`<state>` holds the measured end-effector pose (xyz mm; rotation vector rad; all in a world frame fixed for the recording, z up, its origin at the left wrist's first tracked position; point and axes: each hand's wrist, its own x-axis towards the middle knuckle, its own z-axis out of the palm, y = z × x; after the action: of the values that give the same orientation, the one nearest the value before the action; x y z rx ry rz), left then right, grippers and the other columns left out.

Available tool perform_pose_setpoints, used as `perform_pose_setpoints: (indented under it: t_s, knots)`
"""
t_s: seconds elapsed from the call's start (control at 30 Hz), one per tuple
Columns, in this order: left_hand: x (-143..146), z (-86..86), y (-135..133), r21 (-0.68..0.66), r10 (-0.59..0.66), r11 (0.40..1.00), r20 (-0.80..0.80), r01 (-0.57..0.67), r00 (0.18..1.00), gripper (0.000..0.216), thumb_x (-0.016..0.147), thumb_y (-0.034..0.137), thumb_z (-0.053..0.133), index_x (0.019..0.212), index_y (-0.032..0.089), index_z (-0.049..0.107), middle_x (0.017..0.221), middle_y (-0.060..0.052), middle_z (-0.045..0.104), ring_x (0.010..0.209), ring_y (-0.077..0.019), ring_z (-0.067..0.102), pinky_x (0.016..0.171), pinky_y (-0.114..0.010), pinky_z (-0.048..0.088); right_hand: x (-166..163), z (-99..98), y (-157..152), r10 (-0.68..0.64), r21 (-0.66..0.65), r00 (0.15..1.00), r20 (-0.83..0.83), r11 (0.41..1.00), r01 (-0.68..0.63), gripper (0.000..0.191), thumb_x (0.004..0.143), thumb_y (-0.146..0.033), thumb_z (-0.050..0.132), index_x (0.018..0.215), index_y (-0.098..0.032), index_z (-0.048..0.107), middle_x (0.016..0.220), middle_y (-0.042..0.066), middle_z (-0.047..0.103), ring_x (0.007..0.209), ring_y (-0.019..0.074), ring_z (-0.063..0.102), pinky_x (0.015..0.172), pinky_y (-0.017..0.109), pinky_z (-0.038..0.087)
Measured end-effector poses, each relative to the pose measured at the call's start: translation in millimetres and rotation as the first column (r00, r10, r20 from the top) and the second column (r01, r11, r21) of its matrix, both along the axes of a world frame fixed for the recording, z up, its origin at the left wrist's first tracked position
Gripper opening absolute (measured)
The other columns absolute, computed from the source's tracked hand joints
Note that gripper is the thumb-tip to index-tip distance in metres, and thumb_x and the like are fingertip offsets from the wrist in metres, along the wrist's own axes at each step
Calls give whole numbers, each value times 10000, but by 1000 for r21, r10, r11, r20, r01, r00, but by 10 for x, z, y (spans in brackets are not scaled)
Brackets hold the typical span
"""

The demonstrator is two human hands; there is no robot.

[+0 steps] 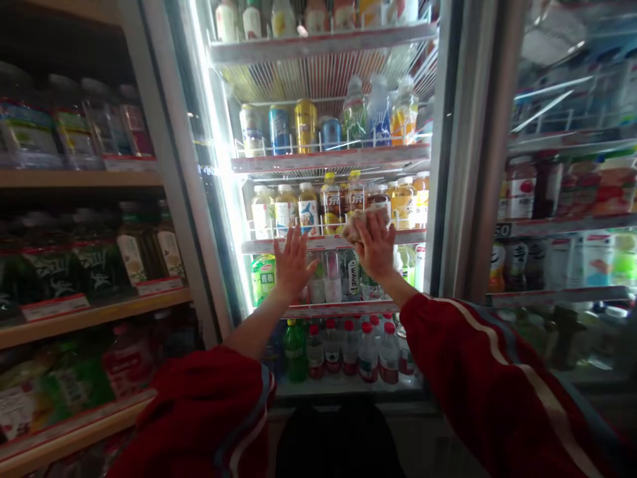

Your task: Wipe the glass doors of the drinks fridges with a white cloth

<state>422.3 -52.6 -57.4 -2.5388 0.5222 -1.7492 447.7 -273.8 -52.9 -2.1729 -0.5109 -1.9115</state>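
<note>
My left hand (292,267) is raised in front of the lit drinks cooler, palm forward and fingers spread, holding nothing. It appears to lie flat against the cooler's glass door, though the clear pane itself is hard to make out. To its right, my right hand (377,251) presses a crumpled pale cloth (352,228) toward the same front, fingers over it. Behind the cloth stand tea bottles with yellow caps (330,202). A green drink pack (263,279) shows left of my left hand. Both arms wear red sleeves with pale stripes.
On the left, wooden shelves (94,317) carry many bottles. The cooler's metal frame (490,133) divides it from another drinks section on the right. Cans (305,125) line an upper shelf, and red-capped bottles (368,352) stand at the bottom.
</note>
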Motion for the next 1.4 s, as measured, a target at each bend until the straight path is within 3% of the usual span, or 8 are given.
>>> perform_pose_setpoints:
  t_s: [0.13,0.2,0.47,0.67,0.8,1.07,1.3,1.4]
  knots:
    - [-6,-12,25,24,0,1000,20,-1,1000,658,879,445,444,1435,167,228,1498,-149,271,1405,-261,189,1135,-538,65,-97,-117,401,42,-278,999,-30,959,-49,451,868,-246,488,1316,-293,466,1443,59,401,1366,269,286,1108,567,182]
    - [-12,-11,78,27,5,1000,26,-6,1000,656,882,457,436,1435,170,230,1495,-148,280,1404,-255,196,1138,-530,57,-119,-115,441,49,-338,998,-35,939,-58,446,865,-246,497,1307,-301,472,1436,50,414,1360,260,300,1106,567,182]
    - [-57,0,387,26,50,998,26,-51,998,713,860,502,462,1435,144,237,1489,-171,280,1404,-273,188,1131,-540,84,1,254,294,40,1,999,-35,999,-40,559,856,-255,479,1403,-257,360,1511,73,260,1387,328,208,1091,621,156]
    - [-94,-58,512,32,80,996,-12,-80,997,691,868,492,437,1435,143,252,1490,-167,278,1406,-274,176,1129,-546,85,-65,72,717,78,-191,997,-21,978,-81,502,841,-216,511,1335,-284,450,1463,62,368,1381,276,249,1113,569,159]
    - [-102,-121,615,25,100,995,-40,-99,994,673,877,488,418,1428,129,272,1489,-174,274,1403,-281,186,1124,-555,82,-95,0,770,89,-336,996,-26,937,-92,479,840,-218,528,1309,-295,475,1431,49,423,1370,250,281,1121,545,157]
    - [-168,-137,845,-15,129,991,-32,-129,991,705,873,522,419,1439,140,241,1493,-175,267,1405,-283,178,1125,-556,73,-46,372,863,80,-129,997,-8,988,-81,477,854,-233,509,1327,-265,463,1461,83,369,1375,274,264,1111,570,148]
    - [-249,-172,1020,-14,168,985,-70,-169,983,720,867,499,448,1448,150,204,1499,-170,261,1406,-281,177,1122,-556,102,-60,24,1166,148,-417,989,-8,898,-138,477,847,-220,519,1318,-278,466,1427,71,425,1359,266,295,1112,560,139]
    - [-274,-176,1086,-18,194,980,-102,-196,976,711,866,486,455,1445,149,216,1506,-163,246,1407,-284,176,1120,-563,100,-33,114,1215,157,-435,988,-19,888,-149,475,854,-218,503,1323,-280,457,1440,71,406,1365,266,281,1113,562,122]
